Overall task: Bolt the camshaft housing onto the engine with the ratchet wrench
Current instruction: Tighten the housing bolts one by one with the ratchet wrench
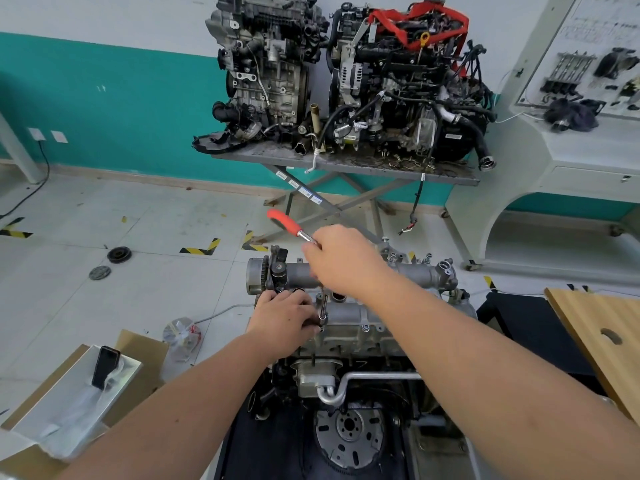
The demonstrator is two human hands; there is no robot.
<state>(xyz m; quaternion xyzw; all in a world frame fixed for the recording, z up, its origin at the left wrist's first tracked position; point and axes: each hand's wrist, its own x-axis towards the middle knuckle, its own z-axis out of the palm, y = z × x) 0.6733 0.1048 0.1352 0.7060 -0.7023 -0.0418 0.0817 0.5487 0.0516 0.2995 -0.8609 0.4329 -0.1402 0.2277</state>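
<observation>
Reaching from the bottom of the frame, both bare forearms meet over the grey cast-metal engine (349, 344) at centre, whose round perforated flywheel (349, 434) faces me low down. My left hand (282, 320) curls its fingers round the lower end of the ratchet's chrome extension bar (323, 311), which stands nearly upright on the near edge of the silver aluminium camshaft housing (367, 317). That housing runs left to right across the engine's top. My right hand (343, 259) grips the red-handled chrome ratchet wrench (289, 225) near its head; the handle slants up toward the upper left, free of everything behind it.

Left of the engine lies open tiled floor with yellow-black hazard tape (201, 247); lower left sits an open cardboard box (69, 386). A pale wooden board (602, 337) crowds the right edge. Farther back, two complete dark engines (346, 74) stand on a grey scissor-leg table (346, 164) against the teal-and-white wall (104, 98). Small labels on the table leg are too small to read.
</observation>
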